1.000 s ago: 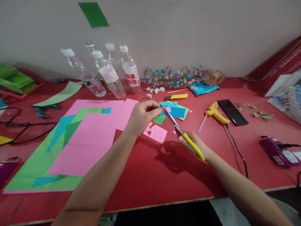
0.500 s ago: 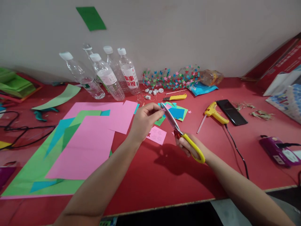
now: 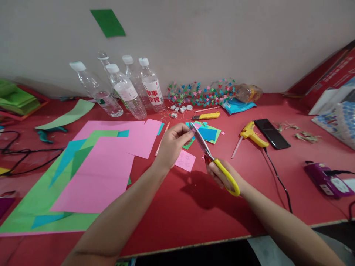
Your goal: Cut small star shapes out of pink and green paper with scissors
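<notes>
My right hand (image 3: pixel 222 172) grips a pair of scissors (image 3: pixel 207 152) with yellow and red handles, blades pointing up and left. At the blade tips, my left hand (image 3: pixel 175 142) pinches a tiny piece of pink paper (image 3: pixel 193 130), mostly hidden by the fingers. Below them on the table lies a pink card (image 3: pixel 185 161) with star outlines drawn on it, partly behind my left hand. Blue and green paper scraps (image 3: pixel 208 133) lie just beyond the blades, and a small pink paper star (image 3: pixel 223 133) is beside them.
Large pink sheets (image 3: pixel 97 173) over green and blue ones cover the left. Several plastic bottles (image 3: pixel 152 88) stand at the wall, near a bottle covered in stars (image 3: pixel 199 93). A yellow cutter (image 3: pixel 209 115), glue gun (image 3: pixel 253 135), phone (image 3: pixel 272 133) and purple power strip (image 3: pixel 327 179) lie rightward.
The view has shifted slightly. My left hand has turned a little at the blade tips, and a striped pencil-like stick now shows beside it. Both hands keep their hold.
</notes>
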{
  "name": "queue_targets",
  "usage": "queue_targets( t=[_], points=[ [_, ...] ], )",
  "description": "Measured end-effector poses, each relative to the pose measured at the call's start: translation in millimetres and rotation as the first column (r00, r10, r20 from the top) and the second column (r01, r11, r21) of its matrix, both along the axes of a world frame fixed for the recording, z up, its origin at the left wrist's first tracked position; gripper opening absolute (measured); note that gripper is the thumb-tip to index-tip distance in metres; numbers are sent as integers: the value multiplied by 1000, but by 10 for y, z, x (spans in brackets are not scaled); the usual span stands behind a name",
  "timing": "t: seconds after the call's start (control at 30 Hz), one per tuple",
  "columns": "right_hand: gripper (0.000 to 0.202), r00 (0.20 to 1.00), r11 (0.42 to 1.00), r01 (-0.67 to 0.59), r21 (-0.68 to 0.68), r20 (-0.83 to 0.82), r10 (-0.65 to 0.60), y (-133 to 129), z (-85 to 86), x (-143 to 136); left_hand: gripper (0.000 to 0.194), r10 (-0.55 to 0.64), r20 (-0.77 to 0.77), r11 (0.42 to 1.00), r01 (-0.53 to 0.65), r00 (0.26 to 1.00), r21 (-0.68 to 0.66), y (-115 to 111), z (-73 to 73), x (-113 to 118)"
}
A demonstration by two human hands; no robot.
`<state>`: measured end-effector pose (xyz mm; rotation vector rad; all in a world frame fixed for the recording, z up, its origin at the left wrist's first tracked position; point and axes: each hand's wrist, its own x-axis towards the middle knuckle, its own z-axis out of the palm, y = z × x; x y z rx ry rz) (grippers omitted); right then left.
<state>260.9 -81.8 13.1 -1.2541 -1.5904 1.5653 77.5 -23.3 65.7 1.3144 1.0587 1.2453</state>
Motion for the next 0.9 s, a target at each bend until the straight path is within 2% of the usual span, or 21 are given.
queue_targets(
  t=[0.37, 0.57, 0.77, 0.83, 0.9],
  points=[
    [53, 1000, 999, -4, 32, 23, 4, -12, 3, 6, 16, 36, 17, 999, -36, 999, 9, -28, -21, 2],
    [52, 998, 999, -42, -3, 46, 42, -29, 47, -86, 14, 96, 88, 991, -86, 992, -104, -127, -184, -78],
    [51, 999, 990, -12, -143, 31, 16, -16, 12, -196, 16, 163, 144, 970, -132, 976, -203, -167, -366, -164],
    [50, 1000, 988, 17, -154, 16, -15, 8, 1, -203, 17, 146, 145, 968, -111, 979, -226, -171, -390, -200],
    [48, 996, 989, 86, -121, -12, -88, 56, -1, -183, 19, 64, 86, 971, -42, 994, -237, -175, -406, -236]
  ],
)
